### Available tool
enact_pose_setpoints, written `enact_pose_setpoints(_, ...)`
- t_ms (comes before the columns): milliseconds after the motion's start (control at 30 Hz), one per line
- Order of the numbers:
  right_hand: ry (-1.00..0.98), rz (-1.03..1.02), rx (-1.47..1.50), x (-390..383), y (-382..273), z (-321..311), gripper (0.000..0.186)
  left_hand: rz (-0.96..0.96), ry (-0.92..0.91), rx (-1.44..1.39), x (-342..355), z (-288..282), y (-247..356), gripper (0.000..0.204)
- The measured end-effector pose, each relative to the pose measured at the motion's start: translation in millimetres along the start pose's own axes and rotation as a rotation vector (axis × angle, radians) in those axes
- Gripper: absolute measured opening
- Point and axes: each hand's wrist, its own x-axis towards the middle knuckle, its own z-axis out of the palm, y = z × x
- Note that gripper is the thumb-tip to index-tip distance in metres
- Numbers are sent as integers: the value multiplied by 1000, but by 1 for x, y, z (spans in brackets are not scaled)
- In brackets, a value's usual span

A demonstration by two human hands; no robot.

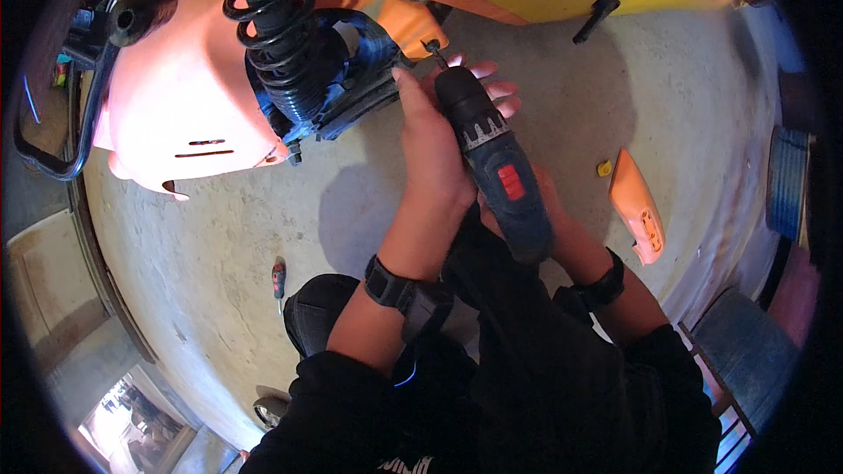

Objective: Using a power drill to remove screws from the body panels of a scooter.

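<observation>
A dark cordless drill [500,171] with a red slider on top points away from me, its black chuck tilted toward the upper left. My right hand [546,197] is closed round its grip beneath the body, mostly hidden by the drill. The palm of my left hand [432,136] lies under the chuck, thumb out on one side and fingertips spread on the other. From the chuck a bit [437,56] reaches a small dark piece beside an orange panel [411,25]. Whether they touch is unclear.
A black coil spring shock absorber [279,61] stands left of the drill, by a large orange shell [176,96]. A screwdriver [278,279] lies on the concrete floor [211,246]. An orange trim piece [634,206] and a small yellow item [604,168] lie right.
</observation>
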Motion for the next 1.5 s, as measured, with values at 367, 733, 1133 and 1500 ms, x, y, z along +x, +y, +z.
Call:
enact_pose_setpoints(367,7,-84,-142,-2,5,-3,51,-9,-6,-47,21,0,17,56)
enact_pose_setpoints(733,-99,78,-55,2,0,-32,45,57,90,236,22,5,14,34)
enact_pose_setpoints(1133,-105,160,-47,-47,9,-35,30,90,146,266,-4,-4,22,26)
enact_pose_setpoints(1500,-202,-17,-207,-93,19,-28,34,-146,196,269,-11,-13,32,20)
